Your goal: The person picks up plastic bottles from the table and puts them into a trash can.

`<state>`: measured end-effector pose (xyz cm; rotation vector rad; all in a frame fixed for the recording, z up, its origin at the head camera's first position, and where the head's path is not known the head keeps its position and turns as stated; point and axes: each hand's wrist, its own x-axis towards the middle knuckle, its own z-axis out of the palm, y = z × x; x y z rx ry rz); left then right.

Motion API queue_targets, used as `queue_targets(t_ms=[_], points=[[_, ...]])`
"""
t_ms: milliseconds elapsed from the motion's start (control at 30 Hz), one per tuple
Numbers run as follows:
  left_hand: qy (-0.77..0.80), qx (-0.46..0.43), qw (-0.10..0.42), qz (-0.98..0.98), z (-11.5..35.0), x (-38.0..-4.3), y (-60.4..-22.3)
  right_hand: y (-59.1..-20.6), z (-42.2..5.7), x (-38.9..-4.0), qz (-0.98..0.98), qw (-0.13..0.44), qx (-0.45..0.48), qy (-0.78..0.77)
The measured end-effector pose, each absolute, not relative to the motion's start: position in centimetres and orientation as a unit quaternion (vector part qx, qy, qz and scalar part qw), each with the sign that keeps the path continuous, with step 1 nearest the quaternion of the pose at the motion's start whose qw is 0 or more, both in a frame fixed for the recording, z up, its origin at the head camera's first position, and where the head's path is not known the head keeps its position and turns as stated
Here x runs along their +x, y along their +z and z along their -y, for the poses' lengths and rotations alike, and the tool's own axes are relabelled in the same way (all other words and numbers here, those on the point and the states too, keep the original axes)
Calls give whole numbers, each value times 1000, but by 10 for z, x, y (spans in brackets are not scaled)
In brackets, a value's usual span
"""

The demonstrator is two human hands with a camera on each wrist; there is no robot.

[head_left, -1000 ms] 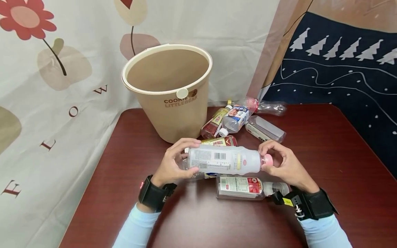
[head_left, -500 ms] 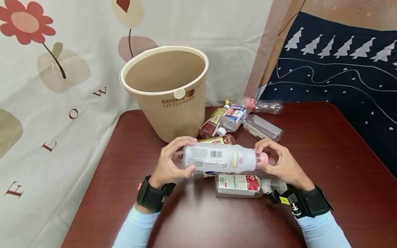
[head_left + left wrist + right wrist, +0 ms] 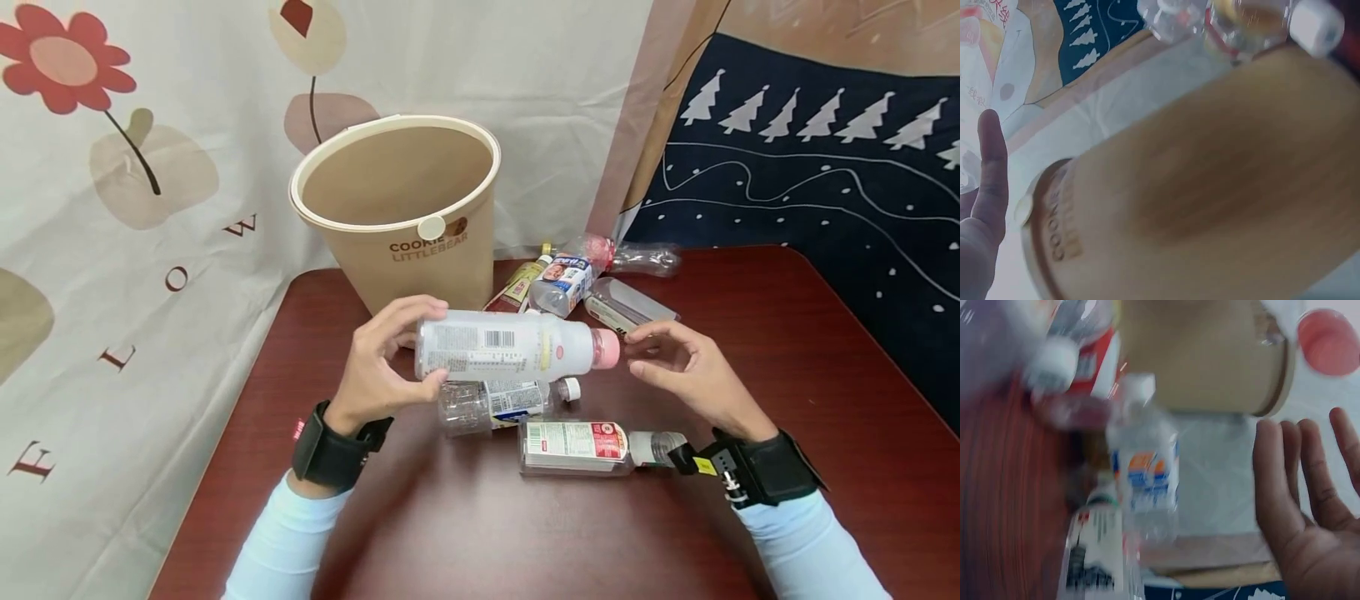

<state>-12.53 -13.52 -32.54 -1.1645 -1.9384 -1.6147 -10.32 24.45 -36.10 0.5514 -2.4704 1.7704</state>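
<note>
My left hand grips the bottom end of a whitish-sleeved plastic bottle, thumb below and fingers above, holding it sideways over the table. Its pink cap points right and is on the bottle. Just beyond the cap, my right hand has its fingers loosely bent, with nothing in them. The right wrist view shows a gap between that hand and the cap. Below the held bottle lies a clear bottle with a white cap. Nearer me is a bottle with a green, white and red label.
A tall beige bin stands open-topped behind the hands. To its right lie several bottles, among them one with a blue-white label, a flat clear one and a gold-labelled one. Curtain-like cloth hangs behind the table.
The right hand has let go of the pink cap and moved slightly right. My left hand has raised the bottle and shifted left with it, uncovering the white-capped bottle below.
</note>
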Motion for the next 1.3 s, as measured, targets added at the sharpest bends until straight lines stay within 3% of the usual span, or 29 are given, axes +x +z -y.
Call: queue_targets(t_ms=[300, 533, 800, 1300], points=[[-550, -400, 243, 692, 162, -131, -276, -369, -270, -133, 915, 69, 77, 389], [-556, -369, 290, 686, 182, -135, -238, -389, -284, -156, 950, 26, 60, 304], [-485, -267, 357, 753, 201, -150, -203, -396, -281, -170, 955, 29, 37, 294], [-377, -148, 351, 844, 214, -190, -173, -403, -276, -181, 959, -17, 19, 282]])
